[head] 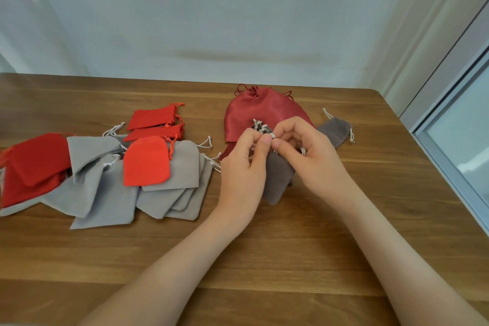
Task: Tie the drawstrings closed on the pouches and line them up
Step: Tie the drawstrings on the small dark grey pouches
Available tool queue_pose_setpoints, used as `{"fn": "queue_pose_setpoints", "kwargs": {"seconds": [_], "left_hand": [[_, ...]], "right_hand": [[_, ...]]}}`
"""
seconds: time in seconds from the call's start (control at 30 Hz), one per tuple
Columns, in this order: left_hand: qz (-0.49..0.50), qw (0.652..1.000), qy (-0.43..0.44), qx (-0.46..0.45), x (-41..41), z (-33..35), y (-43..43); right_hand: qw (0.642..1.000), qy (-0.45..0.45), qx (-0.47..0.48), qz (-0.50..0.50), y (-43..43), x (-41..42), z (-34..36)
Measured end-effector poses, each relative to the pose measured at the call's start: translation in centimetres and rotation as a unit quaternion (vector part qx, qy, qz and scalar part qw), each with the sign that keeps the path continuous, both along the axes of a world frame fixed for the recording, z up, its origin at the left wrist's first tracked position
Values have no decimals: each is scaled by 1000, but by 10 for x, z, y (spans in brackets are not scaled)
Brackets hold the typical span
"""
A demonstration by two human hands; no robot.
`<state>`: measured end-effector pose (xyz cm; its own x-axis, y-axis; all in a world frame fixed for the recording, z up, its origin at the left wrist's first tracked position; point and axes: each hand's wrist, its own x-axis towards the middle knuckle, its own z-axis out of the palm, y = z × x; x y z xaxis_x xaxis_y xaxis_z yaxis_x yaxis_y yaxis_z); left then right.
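Grip: both narrow, holding cord. The left hand [242, 167] and right hand [309, 159] each pinch the white drawstring cord [267, 136] between thumb and forefinger, fingertips nearly touching.

Item in hand: small taupe velvet drawstring pouch [277, 180], hanging below the fingers just above the table, its gathered mouth uppermost, in front of the large dark red satin pouch [251, 114].

Step, as judged: knotting the cord. To do it well, keep the mouth cinched tight while the loop is formed, draw both ends evenly, and seat the knot against the gathered fabric so it cannot slacken.

Also present: a second taupe velvet pouch [334, 130] lying flat beside the right hand. To the left, a loose overlapping heap of light grey fabric pouches [105, 193] and bright red fabric pouches [146, 161], not lined up.

Surface: brown wooden table [264, 259], plank-grained, with a rounded far right corner.

Room: plain pale wall [238, 21] behind; grey window frame [449, 140] at right.
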<state>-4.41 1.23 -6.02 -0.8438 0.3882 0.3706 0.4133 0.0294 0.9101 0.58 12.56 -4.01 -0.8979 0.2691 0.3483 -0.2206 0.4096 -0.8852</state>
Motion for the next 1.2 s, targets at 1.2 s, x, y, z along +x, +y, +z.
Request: {"fn": "queue_pose_setpoints", "kwargs": {"seconds": [1.2], "left_hand": [[35,998,50,-14,-7,-5,-1]], "right_hand": [[996,-75,33,-25,6,3,2]]}}
